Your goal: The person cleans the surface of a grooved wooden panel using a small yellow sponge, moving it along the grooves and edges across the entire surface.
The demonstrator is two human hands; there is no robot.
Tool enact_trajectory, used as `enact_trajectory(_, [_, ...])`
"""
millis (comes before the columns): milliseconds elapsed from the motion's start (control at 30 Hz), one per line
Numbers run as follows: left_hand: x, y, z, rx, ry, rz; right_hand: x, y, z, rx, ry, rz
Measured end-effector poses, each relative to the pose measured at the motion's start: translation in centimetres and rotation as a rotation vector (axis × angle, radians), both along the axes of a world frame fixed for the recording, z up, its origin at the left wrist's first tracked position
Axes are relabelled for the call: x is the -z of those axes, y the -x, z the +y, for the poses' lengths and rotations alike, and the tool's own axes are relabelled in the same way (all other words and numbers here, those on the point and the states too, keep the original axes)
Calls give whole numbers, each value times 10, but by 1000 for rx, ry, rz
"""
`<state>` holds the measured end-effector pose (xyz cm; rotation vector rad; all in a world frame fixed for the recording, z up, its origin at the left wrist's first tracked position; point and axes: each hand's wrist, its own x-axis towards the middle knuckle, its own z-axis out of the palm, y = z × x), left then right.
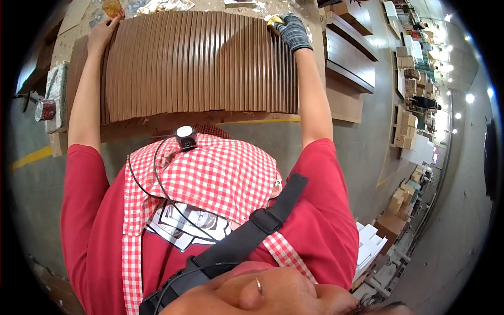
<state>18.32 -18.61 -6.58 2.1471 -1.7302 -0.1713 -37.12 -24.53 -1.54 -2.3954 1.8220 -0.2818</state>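
Brown grooved strips (173, 65) lie side by side in a wide row on the worktable (79, 26). The right-hand part looks darker and glossier. My bare left hand (103, 32) reaches over the row's far left end, its fingers against a small amber see-through container (112, 8); part of the grip is hidden. At the far right corner, my right hand (293, 32), in a grey striped knit glove, is closed on a yellow sponge-like pad (274, 21). The pad touches or nearly touches the strip ends.
A crumpled pale cloth (165, 5) lies on the stained tabletop beyond the strips. A paint-smeared can (45, 109) stands left. Dark panels (350, 52) are stacked to the right of the table. Farther off are cartons (405, 131). A small black device (186, 137) with cables hangs at my chest.
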Motion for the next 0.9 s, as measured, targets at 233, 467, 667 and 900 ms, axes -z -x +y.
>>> enact_trajectory(233, [18, 8, -26, 24, -32, -32, -23, -3, 67, 121, -133, 116])
enact_trajectory(467, [31, -14, -16, -13, -62, -1, -31, -22, 162, 13, -182, 168])
enact_trajectory(667, [39, -2, -39, 15, -19, -34, -40, -11, 249, 13, -66, 248])
enact_trajectory(900, [41, -18, -31, -26, -103, -31, -54, -3, 277, 9, -482, 57])
